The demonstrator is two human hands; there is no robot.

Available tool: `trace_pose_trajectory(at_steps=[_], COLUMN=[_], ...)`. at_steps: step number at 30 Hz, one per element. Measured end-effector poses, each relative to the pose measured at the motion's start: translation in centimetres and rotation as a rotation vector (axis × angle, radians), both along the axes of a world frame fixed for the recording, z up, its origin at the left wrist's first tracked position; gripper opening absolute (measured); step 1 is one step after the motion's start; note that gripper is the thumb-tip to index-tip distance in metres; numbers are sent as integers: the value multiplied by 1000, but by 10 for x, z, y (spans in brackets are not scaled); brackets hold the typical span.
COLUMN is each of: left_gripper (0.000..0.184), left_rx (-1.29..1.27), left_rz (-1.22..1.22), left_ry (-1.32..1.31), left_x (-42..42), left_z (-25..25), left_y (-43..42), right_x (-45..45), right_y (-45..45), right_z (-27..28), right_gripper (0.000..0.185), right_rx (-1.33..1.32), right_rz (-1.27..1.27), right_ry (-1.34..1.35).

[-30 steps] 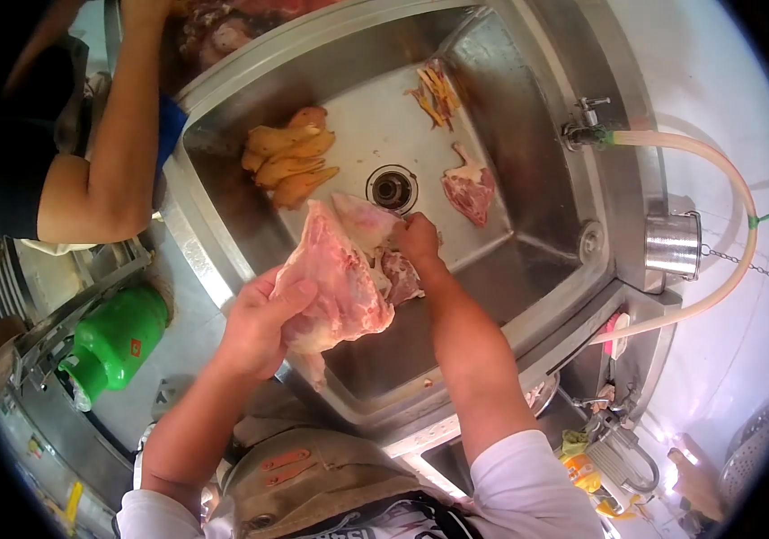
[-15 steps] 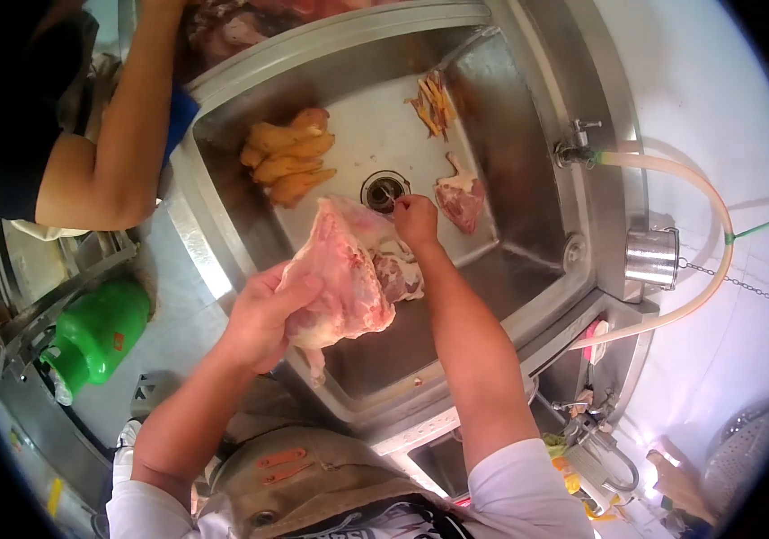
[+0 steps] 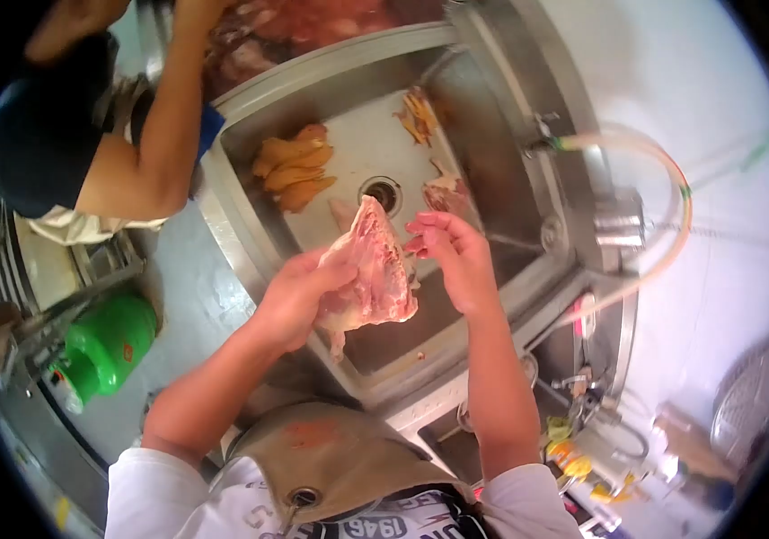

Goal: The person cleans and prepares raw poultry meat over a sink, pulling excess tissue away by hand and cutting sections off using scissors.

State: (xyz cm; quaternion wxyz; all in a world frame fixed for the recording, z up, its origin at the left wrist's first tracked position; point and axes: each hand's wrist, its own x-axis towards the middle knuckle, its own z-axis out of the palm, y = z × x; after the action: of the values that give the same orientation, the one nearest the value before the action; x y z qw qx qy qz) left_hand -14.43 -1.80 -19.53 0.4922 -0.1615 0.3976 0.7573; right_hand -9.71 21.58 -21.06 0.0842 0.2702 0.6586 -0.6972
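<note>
Raw poultry carcass is gripped from its 9 o'clock side by the left hand, probably kept over the sink so drips get caught. Right hand's held half-curled around its 3 o'clock; can't tell if anything's pinched.

We've got a silvery metal sink basin, dull and smooth with softly shining rims, and a glossy green gas cylinder right by it! We see a matt brown cloth apron, a translucent pinkish hose, glossy and smooth, and raw pink meat, moist and uneven.
</note>
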Motion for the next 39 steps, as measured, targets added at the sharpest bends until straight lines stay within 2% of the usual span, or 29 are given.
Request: trace_pose_trajectory(at_steps=[2,5,6,9,13,17,22,27,30,33,36,39], left_gripper=[35,35,35,34,31,28,23,29,28,27,26,26], left_rx=[16,39,35,24,38,137,134,168,192,168,170,168], left_rz=[-96,-225,-251,-356,-465,-482,-470,-581,-628,-630,-637,-661], left_ry=[46,133,158,230,322,380,428,594,682,716,747,737], left_x=[7,25,34,57,87,111,144,164,177,191,201,206], left_z=[21,49,58,93,122,136,153,155,158,164,173,178], left_y=[12,31,35,48,58,54,51,49,51,53,55,54], right_x=[32,73,86,124,164,199,233,257,271,281,294,304], right_y=[-10,-18,-22,-25,-32,-44,-53,-49,-48,-52,-46,-45], right_z=[45,93,104,130,156,172,185,191,198,203,195,199], right_gripper=[36,32,30,29,25,21,18,20,22,35,21,21], right_rx=[49,443,452,467,859,1008,758,517,582,629,856,840], right_rz=[52,107,40,-95,-157,-245,-358,-414,-401,-455,-352,-315], right_ry=[191,325,336,294,377,520,452,394,351,390,435,444])
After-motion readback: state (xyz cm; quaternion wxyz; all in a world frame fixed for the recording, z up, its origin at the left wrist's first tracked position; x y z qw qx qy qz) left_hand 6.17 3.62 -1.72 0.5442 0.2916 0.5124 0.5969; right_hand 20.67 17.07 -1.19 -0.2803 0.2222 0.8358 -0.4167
